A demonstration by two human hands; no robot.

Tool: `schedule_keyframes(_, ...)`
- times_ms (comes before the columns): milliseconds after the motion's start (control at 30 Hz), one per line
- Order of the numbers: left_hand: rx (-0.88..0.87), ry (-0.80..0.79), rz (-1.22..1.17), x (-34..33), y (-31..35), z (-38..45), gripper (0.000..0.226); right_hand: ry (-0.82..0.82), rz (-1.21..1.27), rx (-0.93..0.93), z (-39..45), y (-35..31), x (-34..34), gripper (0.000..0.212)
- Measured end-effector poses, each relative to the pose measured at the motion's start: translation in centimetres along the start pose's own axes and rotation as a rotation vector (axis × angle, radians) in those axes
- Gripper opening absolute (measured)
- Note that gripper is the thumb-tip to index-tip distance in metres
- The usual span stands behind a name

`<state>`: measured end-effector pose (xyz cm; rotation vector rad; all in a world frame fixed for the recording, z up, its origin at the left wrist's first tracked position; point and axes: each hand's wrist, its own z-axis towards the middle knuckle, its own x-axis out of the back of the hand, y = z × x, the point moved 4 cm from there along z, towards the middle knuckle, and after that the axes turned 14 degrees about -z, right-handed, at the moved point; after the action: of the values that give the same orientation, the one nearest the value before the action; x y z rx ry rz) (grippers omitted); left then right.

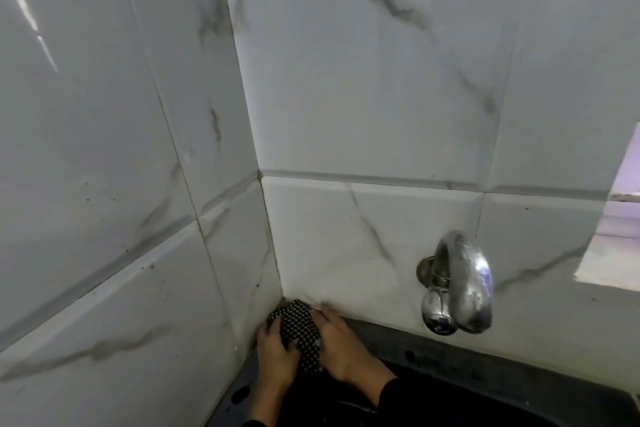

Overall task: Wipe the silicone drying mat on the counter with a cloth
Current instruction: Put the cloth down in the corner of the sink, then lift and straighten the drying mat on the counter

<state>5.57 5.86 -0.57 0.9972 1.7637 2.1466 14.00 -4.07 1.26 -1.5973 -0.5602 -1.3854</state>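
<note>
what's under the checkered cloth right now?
The checkered cloth is bunched in the wall corner, with the left hand and right hand pressing on it. Dark surface shows around it; what lies directly beneath is covered.

Glossy marble-look wall tiles (363,87) with grey veins, shiny chrome metal tap (457,284), woven black-and-white checked cloth (301,333), dark, seemingly matt surface (450,357)

Head camera looks forward and down, close into a tiled wall corner (273,288).
</note>
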Motion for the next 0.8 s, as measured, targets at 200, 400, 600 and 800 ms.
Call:
schedule_keyframes(200,-0.023,0.094,-0.078,0.8,3.4,-5.2,0.058,0.052,0.078,-0.058,-10.2,2.7,5.9,0.045)
schedule_keyframes(400,0.127,0.020,-0.157,-1.1,9.1,-16.3,0.063,0.155,0.178,-0.351,-27.5,9.3,11.5,0.031)
schedule_keyframes(600,0.092,-0.204,-0.157,-6.0,16.1,-29.3,0.050,0.293,0.064,-0.685,-45.9,16.9,15.9,0.032)
schedule_keyframes(800,0.057,-0.449,-0.152,-14.3,19.5,-41.1,0.040,0.251,-0.009,-0.983,-62.0,23.0,18.1,0.037)
